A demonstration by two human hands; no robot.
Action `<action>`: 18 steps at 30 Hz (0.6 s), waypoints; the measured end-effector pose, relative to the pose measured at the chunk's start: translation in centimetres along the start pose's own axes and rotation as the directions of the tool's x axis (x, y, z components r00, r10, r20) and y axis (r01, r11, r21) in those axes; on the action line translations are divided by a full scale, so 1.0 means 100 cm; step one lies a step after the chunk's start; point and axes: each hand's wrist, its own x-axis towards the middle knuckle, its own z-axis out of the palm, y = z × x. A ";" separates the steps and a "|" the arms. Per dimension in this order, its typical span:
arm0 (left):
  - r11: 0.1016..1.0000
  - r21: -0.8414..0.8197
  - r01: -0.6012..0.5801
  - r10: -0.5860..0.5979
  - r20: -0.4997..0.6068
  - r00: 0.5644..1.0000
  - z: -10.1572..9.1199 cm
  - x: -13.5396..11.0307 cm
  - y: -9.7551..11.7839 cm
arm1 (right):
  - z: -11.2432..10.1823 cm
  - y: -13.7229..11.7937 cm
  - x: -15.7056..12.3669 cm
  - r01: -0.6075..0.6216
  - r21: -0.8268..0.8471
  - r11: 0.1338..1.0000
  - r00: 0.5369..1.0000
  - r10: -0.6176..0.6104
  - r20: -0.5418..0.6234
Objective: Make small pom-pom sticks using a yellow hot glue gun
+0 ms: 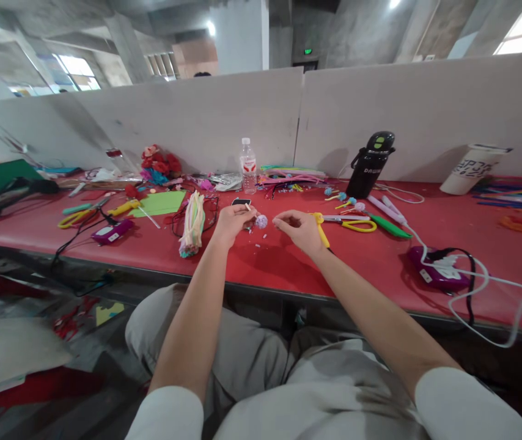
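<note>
My left hand (232, 222) is closed over the red table (270, 263), pinching a small stick with a pale lilac pom-pom (261, 221) at its tip. My right hand (298, 229) hovers just right of the pom-pom with thumb and forefinger pinched together; what they hold is too small to make out. Yellow-handled scissors (348, 222) lie right beside my right hand. A bundle of pastel pipe cleaners (192, 225) lies left of my left hand. Tiny scraps dot the table below both hands.
A water bottle (248, 165), a black flask (370, 165) and a white cup (470, 168) stand along the grey partition. Glue guns with cords lie at the left (113, 231) and right (435, 273). Green paper (160, 203), more scissors (77, 217) and red flowers (160, 165) sit at the left.
</note>
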 end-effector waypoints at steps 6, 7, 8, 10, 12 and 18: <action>0.998 -0.053 -0.045 0.046 0.033 0.998 0.003 -0.002 0.001 | 0.003 -0.004 -0.001 0.004 -0.019 1.000 1.000 -0.004 0.002; 0.997 -0.056 -0.045 0.047 0.032 0.998 0.004 -0.002 0.001 | 0.002 -0.004 -0.001 0.008 -0.042 0.999 1.000 -0.009 -0.013; 0.997 -0.057 -0.044 0.046 0.032 0.998 0.004 -0.003 0.001 | 0.002 -0.005 -0.002 0.016 -0.064 0.998 0.999 -0.017 -0.028; 0.997 -0.058 -0.041 0.043 0.035 0.998 0.004 -0.003 0.001 | 0.003 -0.005 -0.002 0.041 -0.107 0.993 0.998 -0.045 -0.039; 0.997 -0.062 -0.040 0.042 0.041 0.998 0.004 -0.002 0.000 | 0.004 -0.005 -0.003 0.076 -0.140 0.987 0.997 -0.079 -0.020; 0.998 -0.063 -0.025 0.028 0.041 0.999 0.005 -0.002 -0.001 | 0.008 -0.006 -0.006 0.203 -0.191 0.960 0.979 -0.195 0.060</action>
